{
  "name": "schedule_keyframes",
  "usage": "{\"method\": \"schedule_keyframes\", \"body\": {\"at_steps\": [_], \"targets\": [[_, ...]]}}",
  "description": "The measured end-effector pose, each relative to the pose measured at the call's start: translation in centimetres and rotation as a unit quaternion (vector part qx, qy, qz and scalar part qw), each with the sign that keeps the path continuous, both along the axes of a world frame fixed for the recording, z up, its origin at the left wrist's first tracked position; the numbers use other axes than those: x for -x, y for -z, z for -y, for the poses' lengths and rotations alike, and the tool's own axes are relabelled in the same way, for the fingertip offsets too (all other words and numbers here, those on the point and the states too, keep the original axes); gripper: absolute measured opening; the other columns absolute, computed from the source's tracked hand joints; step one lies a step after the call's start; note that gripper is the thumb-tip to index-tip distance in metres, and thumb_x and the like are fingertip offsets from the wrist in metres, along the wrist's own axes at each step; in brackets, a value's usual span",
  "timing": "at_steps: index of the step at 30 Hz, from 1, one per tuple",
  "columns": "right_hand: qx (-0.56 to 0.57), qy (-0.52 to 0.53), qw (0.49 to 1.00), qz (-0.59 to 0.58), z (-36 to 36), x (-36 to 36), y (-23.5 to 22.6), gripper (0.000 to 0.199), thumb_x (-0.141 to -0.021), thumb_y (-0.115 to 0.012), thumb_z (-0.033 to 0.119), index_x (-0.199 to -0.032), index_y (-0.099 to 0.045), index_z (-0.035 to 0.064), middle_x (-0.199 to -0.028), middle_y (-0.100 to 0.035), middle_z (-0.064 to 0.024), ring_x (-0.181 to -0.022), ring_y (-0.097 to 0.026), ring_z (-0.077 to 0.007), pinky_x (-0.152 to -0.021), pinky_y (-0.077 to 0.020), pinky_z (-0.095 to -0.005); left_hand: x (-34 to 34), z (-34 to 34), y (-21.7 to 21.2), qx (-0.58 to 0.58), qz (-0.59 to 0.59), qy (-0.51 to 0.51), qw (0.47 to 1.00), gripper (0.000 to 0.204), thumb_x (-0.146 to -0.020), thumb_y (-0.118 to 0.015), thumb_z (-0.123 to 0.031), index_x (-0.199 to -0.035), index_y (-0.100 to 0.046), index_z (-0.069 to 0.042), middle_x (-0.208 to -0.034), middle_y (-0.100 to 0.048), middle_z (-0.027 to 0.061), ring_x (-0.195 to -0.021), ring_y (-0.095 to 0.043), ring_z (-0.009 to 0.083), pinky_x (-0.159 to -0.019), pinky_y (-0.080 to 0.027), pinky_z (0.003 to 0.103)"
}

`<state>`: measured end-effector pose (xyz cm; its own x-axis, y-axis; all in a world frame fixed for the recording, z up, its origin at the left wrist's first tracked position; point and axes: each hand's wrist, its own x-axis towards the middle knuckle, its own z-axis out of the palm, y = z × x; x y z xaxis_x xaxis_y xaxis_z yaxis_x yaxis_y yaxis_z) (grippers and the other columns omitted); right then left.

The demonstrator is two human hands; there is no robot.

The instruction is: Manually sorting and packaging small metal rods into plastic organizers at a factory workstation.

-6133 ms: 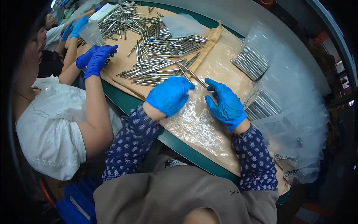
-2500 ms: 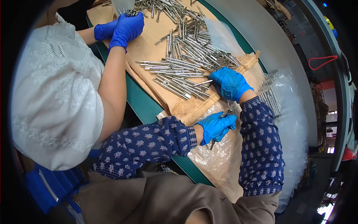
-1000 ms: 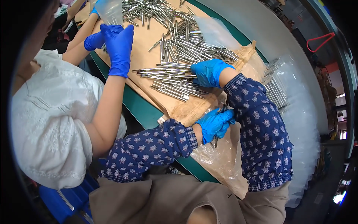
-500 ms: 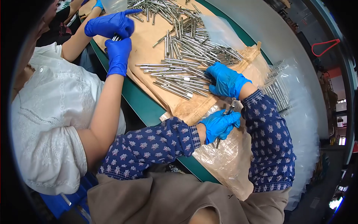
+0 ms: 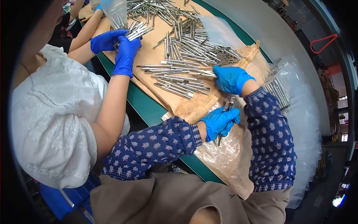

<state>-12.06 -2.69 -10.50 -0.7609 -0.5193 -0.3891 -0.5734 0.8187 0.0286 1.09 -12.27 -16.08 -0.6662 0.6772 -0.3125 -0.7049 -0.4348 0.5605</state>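
My left hand (image 5: 219, 123), in a light blue glove, is closed round a few shiny metal rods (image 5: 232, 101) that stick out above and below the fist. Farther off and to the right, my right hand (image 5: 233, 80), gloved alike, has its fingertips closed on the right ends of metal rods (image 5: 206, 73) at the edge of a loose row. Part of that grip is hidden behind the fingers. Left of it, more slim silver rods (image 5: 174, 86) lie side by side on brown paper (image 5: 145, 80). Beyond them spreads a large heap of similar rods (image 5: 194, 43).
On the left, a co-worker in a white top holds a bunch of rods (image 5: 136, 30) in blue-gloved hands (image 5: 126, 56). Clear plastic sheeting (image 5: 302, 123) and bagged rods (image 5: 278, 91) lie at right. A woven sack (image 5: 220, 156) covers the green table edge (image 5: 197, 170).
My right hand has shifted slightly right, and rod ends now show at its fingertips. My left hand stays nearly in place. The co-worker's hands now show a fanned bunch of rods.
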Motion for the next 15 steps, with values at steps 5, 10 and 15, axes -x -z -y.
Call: {"method": "schedule_keyframes", "body": {"at_steps": [5,10,15], "targets": [[0.235,0.065,0.970,0.000,-3.7,-0.8,-2.6,0.025,-0.088,-0.051,0.020,-0.105,-0.051,0.0013,-0.097,-0.061,-0.0216,-0.089,-0.059,-0.0386,-0.070,-0.0480,-0.0420,0.4,0.4,0.1,-0.064,0.086,-0.012,0.994,0.039,-0.090,-0.050,-0.045,-0.082,-0.056,-0.007,-0.051,-0.036,-0.0007,-0.039,-0.027,0.0098,-0.039,-0.025,0.025],[0.474,-0.053,0.878,0.027,-3.3,-6.5,-3.2,0.026,-0.086,-0.055,0.010,-0.111,-0.053,0.0032,-0.094,-0.057,-0.0120,-0.079,-0.057,-0.0216,-0.070,-0.0462,-0.0337,2.2,3.0,-1.8,-0.120,0.116,-0.061,0.984,0.053,-0.086,-0.046,-0.059,-0.078,-0.057,-0.007,-0.056,-0.044,0.0023,-0.041,-0.031,0.0095,-0.038,-0.024,0.023],[0.216,-0.119,0.964,-0.098,-0.9,-10.6,-5.9,0.031,-0.063,-0.065,0.010,-0.094,-0.060,0.0130,-0.086,-0.058,-0.0085,-0.080,-0.058,-0.0307,-0.065,-0.0476,-0.0375,2.1,3.6,-1.9,-0.058,0.018,0.038,0.997,0.043,-0.081,-0.062,-0.048,-0.083,-0.061,-0.005,-0.064,-0.058,0.0077,-0.044,-0.048,0.0102,-0.037,-0.035,0.021]]}}
